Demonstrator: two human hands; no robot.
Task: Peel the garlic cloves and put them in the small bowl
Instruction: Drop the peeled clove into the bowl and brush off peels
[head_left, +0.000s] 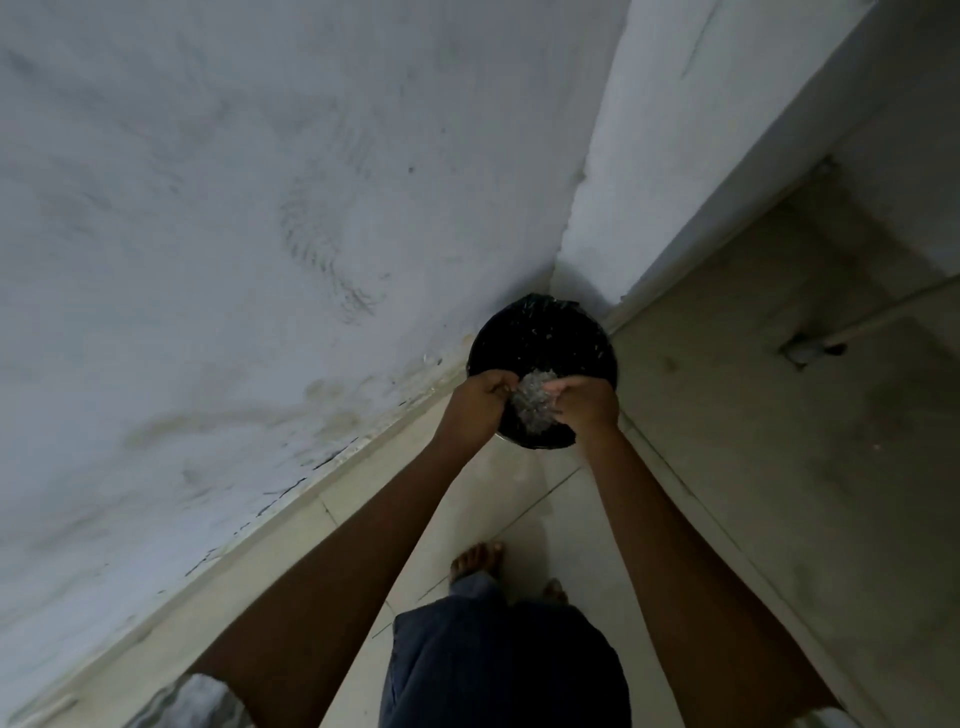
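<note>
biggest thing in view is the scuffed white plaster wall, filling the whole left side and meeting a second white wall in a corner. below it is the beige tiled floor, running off to the right with thin grout lines. at the bottom middle we're looking down at our own dark blue trousers.

tucked right into that corner on the floor is a round black bin with a black plastic liner, with pale flecks scattered inside it. both our bare arms reach out over its near rim. the left hand and right hand are close together, fingers curled in toward each other, and both grip the same pale grey flaky clump between them. it sits just above the bin's near edge. it looks like papery skins, but it's too blurry for us to be sure.

a bare foot pokes out on the tiles just past the trousers.
</note>
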